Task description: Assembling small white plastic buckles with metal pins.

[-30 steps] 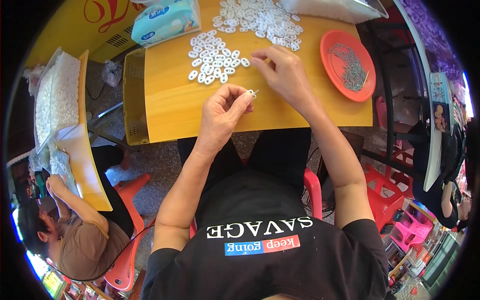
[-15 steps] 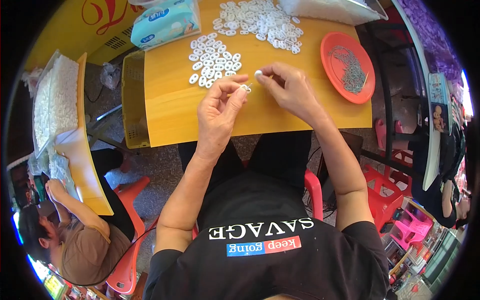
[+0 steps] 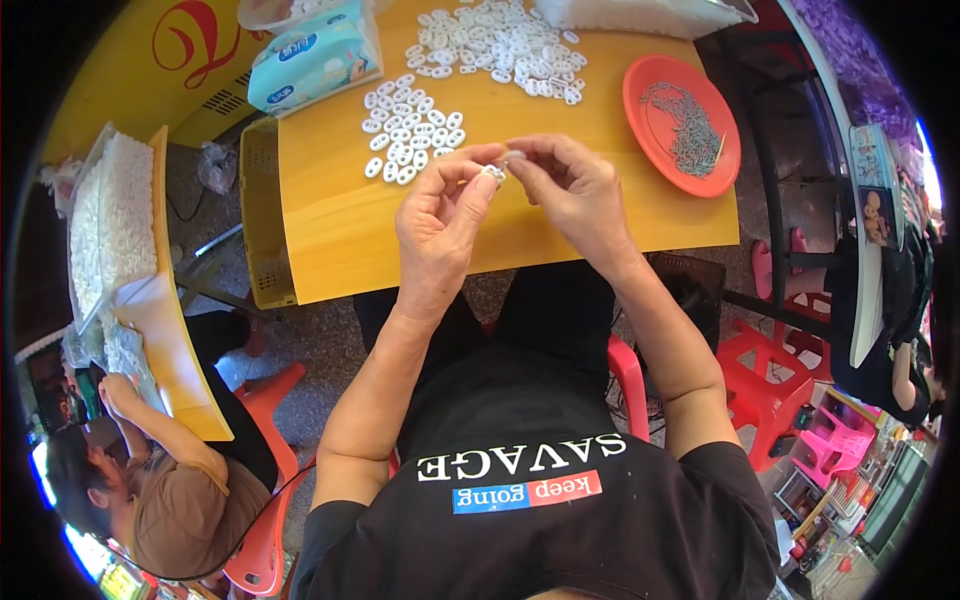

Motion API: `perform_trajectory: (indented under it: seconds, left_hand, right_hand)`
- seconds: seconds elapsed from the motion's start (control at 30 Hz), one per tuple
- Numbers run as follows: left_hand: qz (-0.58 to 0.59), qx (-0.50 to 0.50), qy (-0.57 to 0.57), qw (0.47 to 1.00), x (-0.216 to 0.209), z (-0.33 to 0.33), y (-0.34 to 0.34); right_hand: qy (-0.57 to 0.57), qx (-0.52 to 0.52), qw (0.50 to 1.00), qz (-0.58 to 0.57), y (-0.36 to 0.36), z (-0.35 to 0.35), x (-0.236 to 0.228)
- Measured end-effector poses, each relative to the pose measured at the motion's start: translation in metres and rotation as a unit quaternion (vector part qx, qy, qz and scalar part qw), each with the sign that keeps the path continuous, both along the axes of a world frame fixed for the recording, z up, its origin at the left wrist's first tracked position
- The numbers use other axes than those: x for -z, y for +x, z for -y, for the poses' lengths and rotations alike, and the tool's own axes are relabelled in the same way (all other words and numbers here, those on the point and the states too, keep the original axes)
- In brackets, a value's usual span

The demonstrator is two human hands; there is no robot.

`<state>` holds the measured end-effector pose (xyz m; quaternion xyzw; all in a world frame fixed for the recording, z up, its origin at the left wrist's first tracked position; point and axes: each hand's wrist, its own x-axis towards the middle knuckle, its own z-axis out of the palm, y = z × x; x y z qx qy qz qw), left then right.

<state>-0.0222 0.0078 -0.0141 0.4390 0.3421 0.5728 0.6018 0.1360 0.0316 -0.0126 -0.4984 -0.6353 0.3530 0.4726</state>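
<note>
My left hand [image 3: 438, 220] pinches a small white plastic piece [image 3: 494, 173] with a bit of shiny metal at it, between thumb and forefinger. Right beside it, my right hand [image 3: 582, 192] grips a small white rounded piece [image 3: 513, 156] in its fingertips, partly hidden by the fingers. The two pieces meet or nearly touch above the table; I cannot tell which. Beyond my left hand lies a small heap of white oval pieces with two holes [image 3: 400, 125]. Thin grey metal pins [image 3: 695, 140] lie in a red plate [image 3: 650, 142] to the right.
A larger heap of white oval pieces [image 3: 505, 45] spreads over the far side of the yellow table [image 3: 350, 250]. At the far left stands a blue tissue pack [image 3: 315, 62], at the far right a clear tray [image 3: 650, 15]. A co-worker [image 3: 190, 500] sits at another table to the left.
My right hand has moved left, bringing its white piece up against or close to the piece in my left hand. The view has shifted slightly.
</note>
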Motion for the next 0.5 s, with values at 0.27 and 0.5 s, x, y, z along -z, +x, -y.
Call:
perform_trajectory:
  seconds: [0.27,0.5]
  left_hand:
    - [-0.004,-0.024,-0.012,1.0,0.001,0.002,0.006]
    - [-0.002,-0.022,-0.015,1.0,-0.002,0.002,0.001]
  right_hand:
    - [-0.271,-0.017,0.881,-0.388,0.008,-0.002,-0.007]
    - [-0.251,-0.048,0.919,-0.3,0.003,0.01,-0.014]
